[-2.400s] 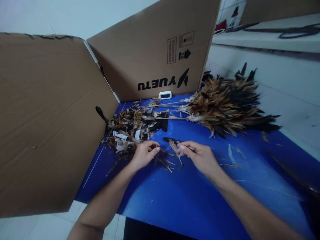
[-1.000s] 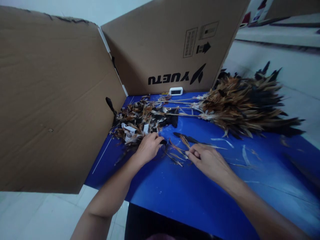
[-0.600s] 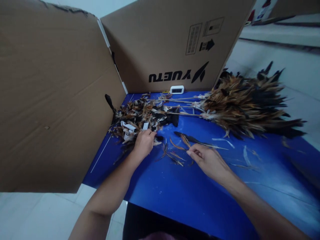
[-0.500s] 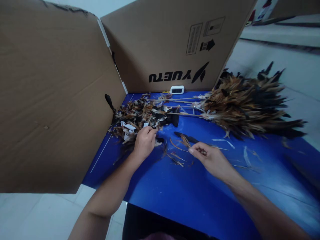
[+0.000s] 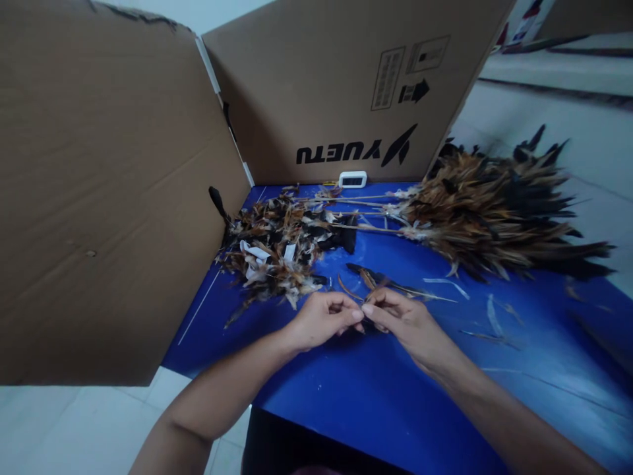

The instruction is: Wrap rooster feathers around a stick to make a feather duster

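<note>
Both pinched nearly closed — left grip point(image 5: 320, 321), right grip point(image 5: 403, 321) — before cardboard point(image 5: 297, 86), held contents unclear.

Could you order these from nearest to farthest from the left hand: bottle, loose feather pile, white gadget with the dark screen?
From the left hand:
1. Loose feather pile, just beyond it, leftward.
2. White gadget, at the foot of the rear cardboard.
3. Bottle, on the far right ledge.

Clear surface: near half of the table point(image 5: 341, 396), open to both forearms. Obstructions: feather pile point(image 5: 277, 244) at left; sticks point(image 5: 366, 229) behind, crossing toward feather bundles point(image 5: 484, 211); panels point(image 5: 316, 86) stand upright, closing the left and far sides
</note>
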`<state>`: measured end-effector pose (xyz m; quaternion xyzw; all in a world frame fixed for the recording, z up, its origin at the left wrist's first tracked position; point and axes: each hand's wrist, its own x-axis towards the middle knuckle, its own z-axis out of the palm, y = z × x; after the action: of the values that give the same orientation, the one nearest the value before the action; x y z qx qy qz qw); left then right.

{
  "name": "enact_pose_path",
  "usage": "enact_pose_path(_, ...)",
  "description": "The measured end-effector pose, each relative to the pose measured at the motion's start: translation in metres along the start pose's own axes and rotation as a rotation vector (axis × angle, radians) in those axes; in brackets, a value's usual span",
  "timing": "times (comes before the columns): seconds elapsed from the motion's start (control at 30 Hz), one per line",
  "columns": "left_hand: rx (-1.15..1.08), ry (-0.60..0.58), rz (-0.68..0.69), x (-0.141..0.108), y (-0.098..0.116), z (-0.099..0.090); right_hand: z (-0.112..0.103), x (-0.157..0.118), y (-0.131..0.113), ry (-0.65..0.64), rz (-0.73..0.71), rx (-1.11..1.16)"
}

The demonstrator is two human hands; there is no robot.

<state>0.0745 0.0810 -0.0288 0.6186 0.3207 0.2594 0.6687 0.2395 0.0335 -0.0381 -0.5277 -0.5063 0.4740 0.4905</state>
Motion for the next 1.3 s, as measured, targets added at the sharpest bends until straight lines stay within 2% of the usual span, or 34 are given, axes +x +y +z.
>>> enact_pose_path(0.13, -0.104, -0.016, -0.065, 0.000, -0.001, 0.000, 0.004, 0.000, 0.003, 0.008, -0.005, 0.018)
enact_pose_path(0.23, -0.123, 0.004, -0.073, 0.000, 0.001, -0.001, 0.001, 0.001, 0.005, 0.015, -0.026, -0.052)
enact_pose_path(0.43, -0.202, 0.271, 0.059, 0.009, 0.007, -0.016, -0.019, 0.008, 0.014, 0.188, -0.183, -0.614)
enact_pose_path(0.53, -0.236, 0.381, 0.144, 0.015, 0.007, -0.028, -0.024, 0.014, 0.019, 0.134, -0.306, -0.819)
enact_pose_path(0.63, -0.250, 0.439, 0.187, 0.019, 0.005, -0.038, -0.023, 0.021, 0.023, 0.050, -0.376, -0.939)
enact_pose_path(0.73, -0.239, 0.455, 0.179, 0.020, 0.004, -0.041, -0.018, 0.026, 0.025, -0.018, -0.402, -1.095)
enact_pose_path(0.83, -0.233, 0.437, 0.178, 0.020, 0.002, -0.041, -0.012, 0.028, 0.022, -0.032, -0.406, -1.213)
enact_pose_path(0.9, -0.234, 0.414, 0.179, 0.020, 0.002, -0.040, -0.010, 0.027, 0.018, -0.029, -0.394, -1.168)
enact_pose_path(0.97, -0.233, 0.388, 0.173, 0.019, 0.002, -0.038, -0.008, 0.025, 0.012, -0.008, -0.326, -1.010)
enact_pose_path(1.13, -0.208, 0.288, 0.134, 0.015, 0.003, -0.031, -0.003, 0.024, -0.006, 0.148, -0.104, -0.401)
enact_pose_path(1.23, -0.192, 0.236, 0.099, 0.014, 0.002, -0.026, 0.005, 0.024, -0.011, 0.197, -0.066, -0.057)
enact_pose_path(1.3, -0.187, 0.194, 0.084, 0.013, 0.000, -0.023, 0.010, 0.024, -0.010, 0.191, -0.055, 0.075)
